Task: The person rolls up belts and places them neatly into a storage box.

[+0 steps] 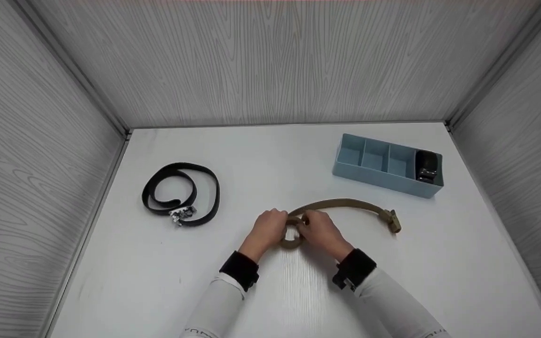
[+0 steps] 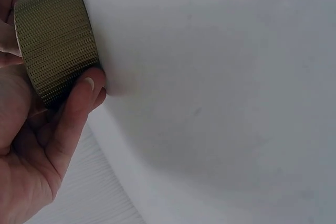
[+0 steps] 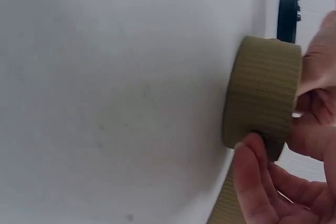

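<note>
A tan webbing belt [image 1: 345, 203] lies on edge on the white table, its near end wound into a round coil [image 1: 290, 244]. From the coil the loose strap curves away to the right and ends at a tan buckle [image 1: 394, 221]. My left hand [image 1: 268, 230] grips the coil's left side; a thumb or finger presses the ribbed outer face [image 2: 55, 40] in the left wrist view. On the opposite side, my right hand [image 1: 323, 232] pinches the coil near where the strap leaves it. The right wrist view shows fingertips against the coil's webbing [image 3: 265, 87].
To the left lies a loosely looped black belt [image 1: 218, 192] with a shiny silver buckle [image 1: 182, 213]. A blue divided box [image 1: 378, 176] stands at the back right, a rolled black belt [image 1: 426, 164] in its rightmost compartment. Grey wood-grain panels [image 1: 270, 65] enclose the table's back and sides.
</note>
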`<action>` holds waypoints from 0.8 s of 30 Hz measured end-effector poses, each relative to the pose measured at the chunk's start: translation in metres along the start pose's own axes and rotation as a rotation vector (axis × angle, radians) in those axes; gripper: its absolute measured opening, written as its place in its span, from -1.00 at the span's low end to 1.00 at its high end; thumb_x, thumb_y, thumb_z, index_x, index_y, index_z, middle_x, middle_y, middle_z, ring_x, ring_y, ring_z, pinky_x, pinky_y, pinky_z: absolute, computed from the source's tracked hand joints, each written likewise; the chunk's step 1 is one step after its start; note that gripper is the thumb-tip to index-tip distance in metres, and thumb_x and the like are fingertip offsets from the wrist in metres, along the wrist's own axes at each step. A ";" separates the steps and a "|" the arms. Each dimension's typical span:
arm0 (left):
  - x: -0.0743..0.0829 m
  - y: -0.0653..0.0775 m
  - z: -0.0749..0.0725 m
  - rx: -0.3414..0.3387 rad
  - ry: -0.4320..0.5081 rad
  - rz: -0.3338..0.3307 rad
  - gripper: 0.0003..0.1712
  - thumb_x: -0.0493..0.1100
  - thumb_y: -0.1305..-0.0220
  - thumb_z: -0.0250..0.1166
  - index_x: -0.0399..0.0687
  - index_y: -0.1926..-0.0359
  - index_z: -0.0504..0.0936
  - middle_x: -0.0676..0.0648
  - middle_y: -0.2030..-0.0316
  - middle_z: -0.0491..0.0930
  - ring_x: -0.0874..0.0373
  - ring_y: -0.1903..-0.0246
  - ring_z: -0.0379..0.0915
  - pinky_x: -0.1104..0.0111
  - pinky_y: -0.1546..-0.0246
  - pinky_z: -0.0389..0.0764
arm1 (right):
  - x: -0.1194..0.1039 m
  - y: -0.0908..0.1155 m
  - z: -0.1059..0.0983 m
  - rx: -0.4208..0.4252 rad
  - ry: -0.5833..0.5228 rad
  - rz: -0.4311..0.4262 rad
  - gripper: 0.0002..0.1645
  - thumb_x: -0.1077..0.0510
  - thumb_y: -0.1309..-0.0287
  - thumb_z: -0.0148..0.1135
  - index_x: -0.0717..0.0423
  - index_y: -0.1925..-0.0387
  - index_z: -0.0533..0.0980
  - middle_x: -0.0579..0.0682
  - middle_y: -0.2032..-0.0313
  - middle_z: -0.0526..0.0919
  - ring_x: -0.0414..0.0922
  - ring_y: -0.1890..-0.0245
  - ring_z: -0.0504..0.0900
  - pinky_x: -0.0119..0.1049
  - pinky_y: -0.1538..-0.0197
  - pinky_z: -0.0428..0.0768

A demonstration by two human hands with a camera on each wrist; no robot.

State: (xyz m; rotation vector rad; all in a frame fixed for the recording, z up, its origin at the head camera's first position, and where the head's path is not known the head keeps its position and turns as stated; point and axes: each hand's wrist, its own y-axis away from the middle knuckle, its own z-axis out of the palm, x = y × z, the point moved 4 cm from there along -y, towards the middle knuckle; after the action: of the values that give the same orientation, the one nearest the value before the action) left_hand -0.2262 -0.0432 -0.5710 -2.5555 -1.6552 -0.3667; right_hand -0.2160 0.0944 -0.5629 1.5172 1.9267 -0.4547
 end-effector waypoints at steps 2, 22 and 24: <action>0.000 0.000 0.000 0.006 0.021 -0.020 -0.93 -0.39 -0.15 0.25 -0.22 0.34 0.64 -0.13 0.53 0.59 0.07 0.58 0.47 0.26 0.56 0.49 | 0.001 0.004 -0.002 -0.029 -0.023 0.044 -0.87 0.19 -0.24 0.27 0.17 0.36 0.52 -0.07 0.56 0.55 -0.18 0.60 0.52 -0.28 0.51 0.48; 0.002 0.001 -0.006 0.023 0.075 -0.064 -0.89 -0.34 -0.16 0.28 -0.18 0.49 0.63 -0.04 0.60 0.54 0.15 0.64 0.34 0.29 0.58 0.47 | -0.003 0.005 0.003 -0.014 0.029 -0.136 -0.88 0.30 -0.24 0.20 0.13 0.36 0.64 -0.10 0.56 0.59 -0.25 0.60 0.50 -0.31 0.49 0.48; 0.002 0.001 -0.007 0.018 0.075 -0.083 -0.92 -0.34 -0.15 0.29 -0.19 0.47 0.64 -0.07 0.58 0.56 0.14 0.62 0.35 0.28 0.56 0.49 | -0.002 0.006 0.005 -0.041 0.021 -0.123 -0.83 0.31 -0.24 0.18 0.14 0.47 0.59 -0.13 0.64 0.50 -0.26 0.66 0.43 -0.33 0.55 0.42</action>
State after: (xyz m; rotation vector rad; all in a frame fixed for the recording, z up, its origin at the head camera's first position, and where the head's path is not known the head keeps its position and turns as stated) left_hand -0.2260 -0.0434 -0.5636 -2.4344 -1.7328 -0.4451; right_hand -0.2083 0.0916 -0.5640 1.3881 2.0413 -0.4512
